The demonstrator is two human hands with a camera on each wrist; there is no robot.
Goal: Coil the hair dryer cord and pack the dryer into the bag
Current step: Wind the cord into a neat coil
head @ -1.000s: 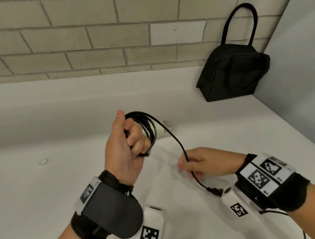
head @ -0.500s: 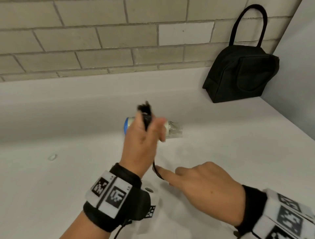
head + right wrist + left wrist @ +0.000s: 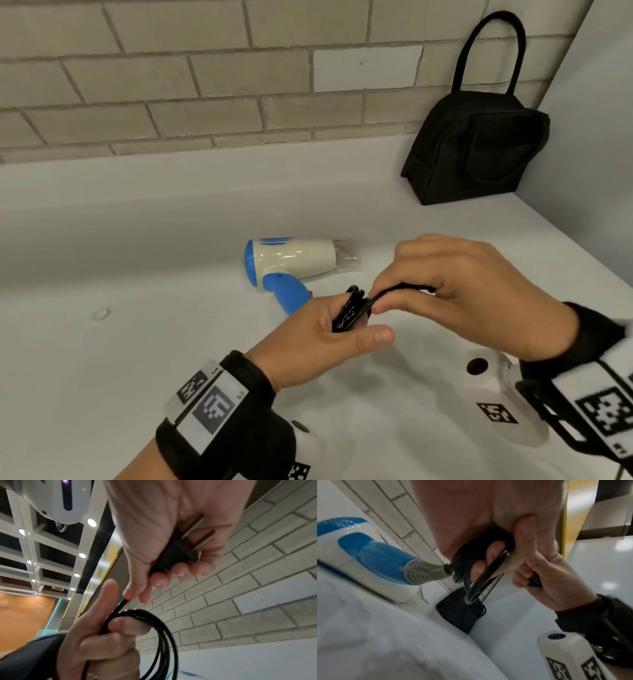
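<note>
A white and blue hair dryer (image 3: 291,262) lies on its side on the white counter (image 3: 102,359), nozzle to the right. Its black cord (image 3: 351,308) is wound into several loops that my left hand (image 3: 329,337) grips just in front of the dryer's handle (image 3: 385,559). My right hand (image 3: 455,291) holds the black plug (image 3: 175,553) in its curled fingers and pinches the cord's last stretch (image 3: 123,603) right against the coil (image 3: 163,635). The black bag (image 3: 479,147) stands upright at the back right, handle up.
A brick wall (image 3: 171,85) runs along the back of the counter and a grey side wall (image 3: 599,137) closes the right corner behind the bag. A small ring-shaped mark (image 3: 101,314) shows on the counter at the left.
My left hand has come down from upright, uncovering the dryer. My right hand has risen from the counter to meet the coil, taking up the loose cord and the plug.
</note>
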